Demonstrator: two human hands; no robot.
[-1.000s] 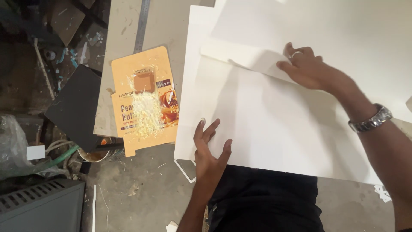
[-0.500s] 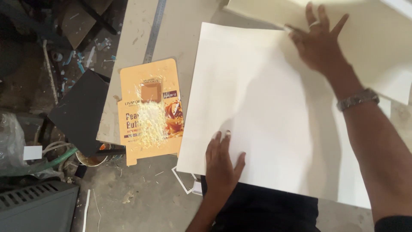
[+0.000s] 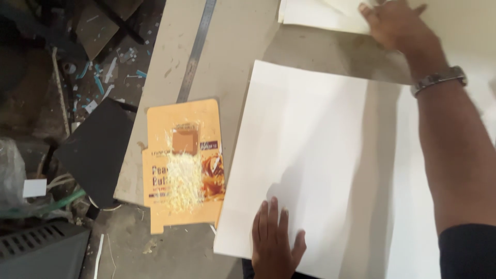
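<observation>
White card sheet lay flat under the left hand, fingers spread and pressed on its near edge. The right hand had moved farther away, resting open-palmed on the upper sheet, now slid clear. An orange flattened carton lay beside.

A dusty grey concrete floor strewn with blue and white paper scraps carries a tan cardboard board with a long steel ruler on it, beside a black square sheet and dark clutter.
</observation>
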